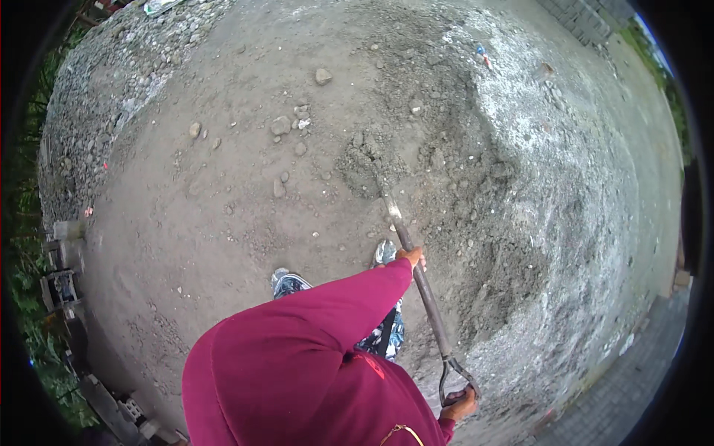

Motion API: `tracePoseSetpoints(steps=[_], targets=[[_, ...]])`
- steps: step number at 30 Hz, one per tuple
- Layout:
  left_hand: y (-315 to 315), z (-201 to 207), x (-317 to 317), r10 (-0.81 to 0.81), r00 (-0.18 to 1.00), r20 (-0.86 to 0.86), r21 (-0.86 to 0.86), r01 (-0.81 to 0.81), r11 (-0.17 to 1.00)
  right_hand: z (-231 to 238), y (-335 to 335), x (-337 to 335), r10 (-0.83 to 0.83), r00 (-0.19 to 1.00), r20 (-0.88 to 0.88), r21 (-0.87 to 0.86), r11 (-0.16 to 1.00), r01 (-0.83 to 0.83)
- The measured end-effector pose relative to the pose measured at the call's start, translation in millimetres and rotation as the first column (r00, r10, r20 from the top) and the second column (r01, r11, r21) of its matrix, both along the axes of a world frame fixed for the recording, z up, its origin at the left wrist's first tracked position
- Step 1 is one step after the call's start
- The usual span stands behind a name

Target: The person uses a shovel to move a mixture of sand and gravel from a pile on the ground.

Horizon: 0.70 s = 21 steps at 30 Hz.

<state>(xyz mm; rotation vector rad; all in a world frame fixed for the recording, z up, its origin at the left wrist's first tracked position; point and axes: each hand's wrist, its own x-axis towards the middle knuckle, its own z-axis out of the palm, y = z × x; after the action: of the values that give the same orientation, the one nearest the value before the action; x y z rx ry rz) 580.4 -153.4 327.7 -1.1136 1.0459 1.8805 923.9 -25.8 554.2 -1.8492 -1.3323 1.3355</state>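
Observation:
A long-handled shovel slants across the ground in front of me, its D-shaped grip near my body and its far end out ahead. My left hand is wrapped round the middle of the shaft, the arm in a maroon sleeve reaching across. Lower down, my right hand closes on the D-shaped grip. Loose grey soil heaps over the shovel's far end, so the blade is mostly hidden. My shoes stand on the dirt to the left of the shaft.
A broad band of rough grey and whitish material runs along the right. Several stones lie on the bare dirt ahead. Gravel is piled at the far left. Concrete blocks line the left edge, and stacked grey pavers stand far right.

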Motion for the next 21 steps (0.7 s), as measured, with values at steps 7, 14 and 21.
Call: tracePoseSetpoints(steps=[7,14,21], targets=[[-256,-27,114,0.517,0.843,0.146,-0.032,-0.518,0.854,-7,-63,-23,0.647,0.734,0.208,0.015,0.748,-0.663],[-690,20,244,0.927,0.297,-0.229,-0.343,-0.916,0.209,-73,-413,-153,0.909,0.382,-0.164,-0.427,0.284,-0.858],[-1010,236,458,0.812,-0.027,-0.583,-0.332,-0.905,-0.267,118,-865,-82,0.256,-0.677,-0.69,0.176,-0.848,-0.5]])
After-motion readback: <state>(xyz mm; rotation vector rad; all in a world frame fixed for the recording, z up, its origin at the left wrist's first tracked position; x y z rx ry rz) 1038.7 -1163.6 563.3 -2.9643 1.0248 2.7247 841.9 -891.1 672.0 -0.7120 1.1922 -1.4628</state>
